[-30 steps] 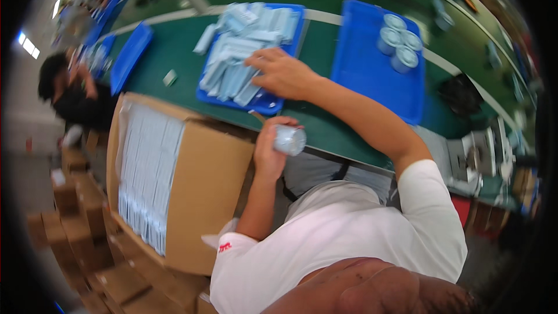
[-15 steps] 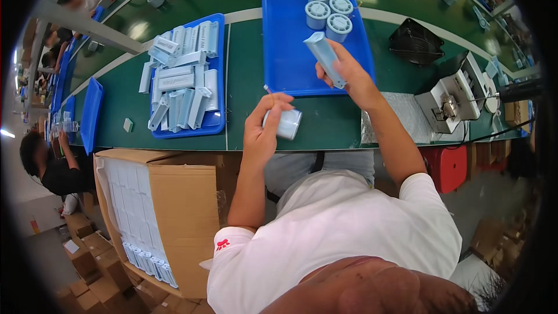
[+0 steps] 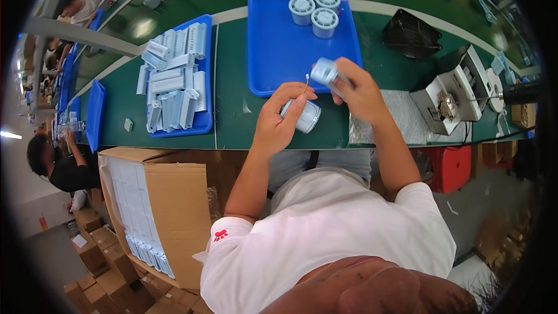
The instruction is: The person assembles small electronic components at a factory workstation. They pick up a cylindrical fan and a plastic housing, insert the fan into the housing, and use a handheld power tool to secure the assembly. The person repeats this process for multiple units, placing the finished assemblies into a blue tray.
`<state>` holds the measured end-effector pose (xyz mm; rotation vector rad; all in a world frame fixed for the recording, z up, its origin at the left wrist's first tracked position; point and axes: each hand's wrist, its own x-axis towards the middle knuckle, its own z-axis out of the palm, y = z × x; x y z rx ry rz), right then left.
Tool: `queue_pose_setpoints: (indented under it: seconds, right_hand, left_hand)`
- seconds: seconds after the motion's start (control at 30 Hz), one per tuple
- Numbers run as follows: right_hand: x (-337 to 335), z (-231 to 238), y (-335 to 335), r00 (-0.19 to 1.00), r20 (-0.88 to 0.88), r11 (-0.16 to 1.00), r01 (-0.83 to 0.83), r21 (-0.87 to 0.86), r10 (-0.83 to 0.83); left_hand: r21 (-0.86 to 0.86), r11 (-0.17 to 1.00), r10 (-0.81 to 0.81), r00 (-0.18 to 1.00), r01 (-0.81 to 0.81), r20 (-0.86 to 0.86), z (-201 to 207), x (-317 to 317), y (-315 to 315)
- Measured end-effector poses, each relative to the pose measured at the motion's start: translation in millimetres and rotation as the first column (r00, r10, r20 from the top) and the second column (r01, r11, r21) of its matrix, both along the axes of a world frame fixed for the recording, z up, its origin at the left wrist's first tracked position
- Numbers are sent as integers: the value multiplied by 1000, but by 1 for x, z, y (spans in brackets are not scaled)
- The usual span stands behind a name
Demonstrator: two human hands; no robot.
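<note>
Less gap now, left hand (image 3: 274, 122) grasping wired cylinder (image 3: 305, 120); right hand (image 3: 364, 94), nearer it than before, grasping blue casing (image 3: 323, 72)

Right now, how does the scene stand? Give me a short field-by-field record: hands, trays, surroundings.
Left hand: holds a pale-blue cylindrical housing with a thin wire
Right hand: holds a pale-blue casing, blurred
Held parts: apart
Left tray: blue, heaped with pale-blue elongated casings
Centre tray: blue, four round slotted-top housings at its far end
Lower left: open carton packed with pale-blue pieces
At right: white machine
</note>
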<state>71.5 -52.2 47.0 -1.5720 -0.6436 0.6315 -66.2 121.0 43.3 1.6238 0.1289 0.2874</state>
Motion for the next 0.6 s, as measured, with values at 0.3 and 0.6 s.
queue_pose_setpoints:
  seconds: [0.3, 0.6]
  right_hand:
    - [-11, 19, -15, 915, 381, 977, -55, -207, 132]
    - [-6, -21, -32, 990, -130, 884, 19, 468, 48]
  left_hand:
    - [335, 941, -93, 987, 43, 135, 18, 0, 10]
    - [-69, 994, 88, 995, -85, 51, -9, -6, 2]
